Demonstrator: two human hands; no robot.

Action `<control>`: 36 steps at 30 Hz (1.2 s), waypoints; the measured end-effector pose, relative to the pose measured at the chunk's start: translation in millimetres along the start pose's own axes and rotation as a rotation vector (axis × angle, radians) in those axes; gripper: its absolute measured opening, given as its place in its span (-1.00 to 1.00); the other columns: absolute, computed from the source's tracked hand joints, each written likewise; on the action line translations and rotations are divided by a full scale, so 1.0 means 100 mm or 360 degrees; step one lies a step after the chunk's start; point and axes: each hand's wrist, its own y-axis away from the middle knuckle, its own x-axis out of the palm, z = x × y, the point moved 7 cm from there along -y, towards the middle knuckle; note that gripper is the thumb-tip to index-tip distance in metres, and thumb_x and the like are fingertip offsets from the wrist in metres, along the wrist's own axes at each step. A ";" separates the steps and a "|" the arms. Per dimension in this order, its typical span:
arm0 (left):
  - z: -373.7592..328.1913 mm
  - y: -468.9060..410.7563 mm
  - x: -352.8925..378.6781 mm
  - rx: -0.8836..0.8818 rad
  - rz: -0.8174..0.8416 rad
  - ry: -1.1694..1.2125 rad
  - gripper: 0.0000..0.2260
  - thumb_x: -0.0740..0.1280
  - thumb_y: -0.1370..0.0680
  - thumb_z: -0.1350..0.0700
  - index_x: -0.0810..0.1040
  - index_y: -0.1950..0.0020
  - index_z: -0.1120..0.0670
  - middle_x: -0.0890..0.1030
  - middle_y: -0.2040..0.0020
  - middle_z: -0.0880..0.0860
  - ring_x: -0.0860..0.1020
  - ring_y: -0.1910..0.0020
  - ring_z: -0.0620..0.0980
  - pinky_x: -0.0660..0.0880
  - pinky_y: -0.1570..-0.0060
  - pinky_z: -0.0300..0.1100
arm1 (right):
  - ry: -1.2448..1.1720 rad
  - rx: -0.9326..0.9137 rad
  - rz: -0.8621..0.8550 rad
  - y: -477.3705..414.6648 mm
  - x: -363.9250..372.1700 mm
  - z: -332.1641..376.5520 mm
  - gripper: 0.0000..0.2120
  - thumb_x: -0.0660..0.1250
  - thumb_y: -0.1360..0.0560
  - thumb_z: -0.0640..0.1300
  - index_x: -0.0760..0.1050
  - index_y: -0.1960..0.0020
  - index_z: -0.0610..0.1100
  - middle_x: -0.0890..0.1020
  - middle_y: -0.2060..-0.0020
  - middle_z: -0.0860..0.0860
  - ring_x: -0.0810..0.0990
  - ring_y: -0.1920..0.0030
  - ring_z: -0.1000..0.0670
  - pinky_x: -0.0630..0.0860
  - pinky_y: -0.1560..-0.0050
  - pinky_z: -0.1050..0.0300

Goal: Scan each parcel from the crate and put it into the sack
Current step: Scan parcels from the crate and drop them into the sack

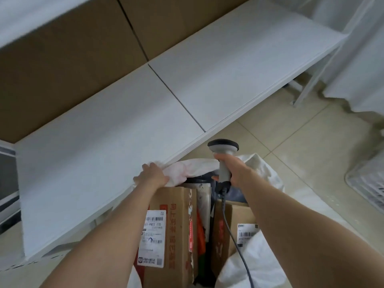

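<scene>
My left hand (152, 175) grips the far rim of the white sack (191, 168), just below the table's front edge. Over the sack mouth, my right hand (232, 170) holds the grey handheld scanner (223, 154) by its handle, head up, with its cable trailing down toward me. Inside the sack stand cardboard parcels: a large box (172, 235) with a white barcode label on the left, and a second box (230, 221) on the right, partly covered by sack fabric. Dark and coloured packets sit between them.
A white table (124, 121) runs diagonally across the view, with brown cardboard (62, 59) leaning behind it. A white plastic crate (369, 183) sits at the right edge on the tiled floor (291, 138). White cloth hangs at the upper right.
</scene>
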 end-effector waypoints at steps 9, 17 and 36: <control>-0.01 0.13 -0.19 0.0103 -0.0389 0.0218 -0.77 0.22 -0.57 0.10 0.57 -0.17 0.06 0.60 -0.12 0.11 0.56 -0.10 0.13 0.48 0.03 -0.12 | -0.0090 -0.0111 -0.0112 -0.07 0.01 -0.12 -0.65 0.42 -0.47 -0.24 0.44 -0.21 -0.30 0.55 0.16 -0.16 0.53 0.30 -0.05 0.51 0.31 0.12; 0.22 0.98 -1.22 0.0034 -0.1011 0.1314 -0.75 0.12 -0.46 0.36 0.50 0.11 0.07 0.48 -0.12 0.12 0.49 0.12 0.14 0.37 0.10 -0.19 | 0.0051 -0.0426 -0.0270 0.95 0.03 0.10 -0.76 0.43 -0.46 -0.15 0.41 -0.01 -0.15 0.55 0.19 -0.06 0.57 0.22 -0.01 0.54 0.20 0.11; -1.82 1.65 -0.13 0.1051 -0.0198 0.0132 -0.61 0.32 -0.51 0.18 0.42 -0.34 0.04 0.33 -0.32 0.12 0.40 -0.26 0.13 0.42 -0.18 -0.04 | -0.0059 -0.0312 -0.0736 1.17 -1.52 -0.35 -0.73 0.41 -0.43 -0.17 0.49 -0.09 -0.22 0.50 0.26 -0.05 0.49 0.27 -0.01 0.41 0.29 0.13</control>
